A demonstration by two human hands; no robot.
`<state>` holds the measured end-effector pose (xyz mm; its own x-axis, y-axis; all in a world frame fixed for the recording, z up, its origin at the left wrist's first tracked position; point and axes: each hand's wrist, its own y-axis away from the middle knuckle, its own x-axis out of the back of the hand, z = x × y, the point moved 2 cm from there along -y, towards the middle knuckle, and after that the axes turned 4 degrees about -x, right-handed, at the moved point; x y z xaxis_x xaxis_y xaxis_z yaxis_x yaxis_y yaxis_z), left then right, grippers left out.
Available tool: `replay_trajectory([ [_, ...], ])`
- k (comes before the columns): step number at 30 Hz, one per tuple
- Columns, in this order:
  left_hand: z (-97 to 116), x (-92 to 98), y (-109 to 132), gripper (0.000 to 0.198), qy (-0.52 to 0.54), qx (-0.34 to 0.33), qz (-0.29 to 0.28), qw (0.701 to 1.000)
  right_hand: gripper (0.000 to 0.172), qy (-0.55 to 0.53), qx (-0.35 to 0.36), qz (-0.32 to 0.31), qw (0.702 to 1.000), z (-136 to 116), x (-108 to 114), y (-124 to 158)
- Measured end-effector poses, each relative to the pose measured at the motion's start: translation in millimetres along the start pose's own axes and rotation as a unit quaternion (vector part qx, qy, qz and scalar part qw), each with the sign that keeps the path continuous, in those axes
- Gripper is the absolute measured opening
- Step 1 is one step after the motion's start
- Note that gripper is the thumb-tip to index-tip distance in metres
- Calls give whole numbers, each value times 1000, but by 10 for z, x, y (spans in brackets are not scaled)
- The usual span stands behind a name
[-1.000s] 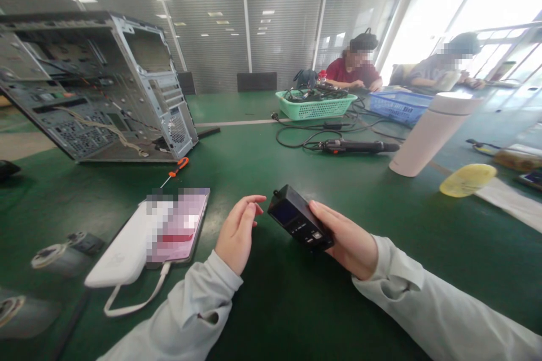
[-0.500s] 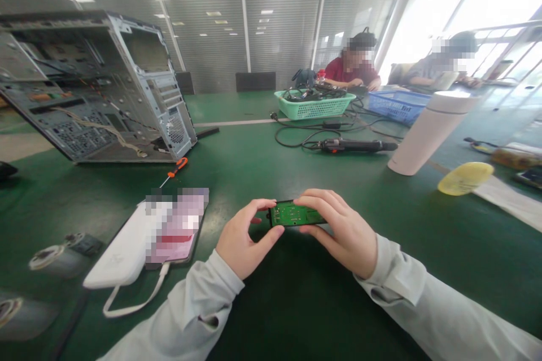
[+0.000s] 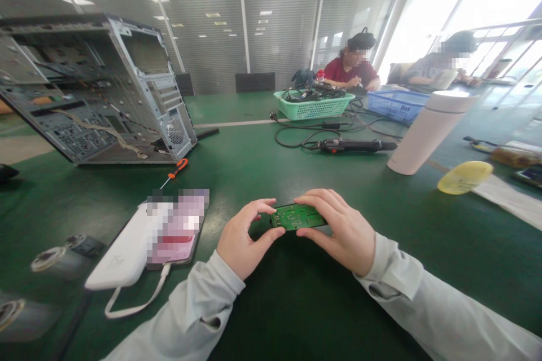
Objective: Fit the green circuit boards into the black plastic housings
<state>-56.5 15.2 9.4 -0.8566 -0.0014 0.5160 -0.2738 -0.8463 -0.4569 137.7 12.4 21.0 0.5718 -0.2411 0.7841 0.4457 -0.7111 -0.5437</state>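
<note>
A small green circuit board [image 3: 296, 216] with a dark edge is held level just over the green table. My right hand [image 3: 339, 225] grips its right end, fingers on the far edge and thumb on the near one. At the left end, my left hand [image 3: 248, 237] pinches the board with the thumb at the near corner and a fingertip by the far corner. To the left of my hands lie a white power bank [image 3: 122, 248] and a phone [image 3: 186, 225], joined by a short white cable [image 3: 139, 309].
An opened computer case [image 3: 101, 90] stands at the left, an orange-handled screwdriver [image 3: 175, 170] before it. Metal cylinders [image 3: 55, 262] lie front left. Farther off are a corded electric screwdriver [image 3: 355, 145], green basket [image 3: 313, 107], blue basket [image 3: 398, 104], pink tumbler [image 3: 427, 135] and two people.
The circuit board has tilted slightly, its left end a little lower. My left fingertips have lifted slightly at the far corner. My right hand keeps its hold.
</note>
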Motion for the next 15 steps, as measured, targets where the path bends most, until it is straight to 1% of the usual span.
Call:
replay_trajectory([
  [4,80,24,7,16,-49,-61,34,996,32,-1,2,14,1000,-34,1,-6],
  [8,188,69,19,15,-115,-126,60,984,30,7,16,25,1000,-57,13,-16],
  [10,239,83,23,22,-162,-165,54,971,29,16,34,32,999,-79,22,-19],
  [13,276,79,23,41,-242,-209,33,947,28,42,68,43,996,-134,30,-19],
  [15,279,73,18,41,-287,-227,34,930,27,60,85,50,993,-171,29,-17],
])
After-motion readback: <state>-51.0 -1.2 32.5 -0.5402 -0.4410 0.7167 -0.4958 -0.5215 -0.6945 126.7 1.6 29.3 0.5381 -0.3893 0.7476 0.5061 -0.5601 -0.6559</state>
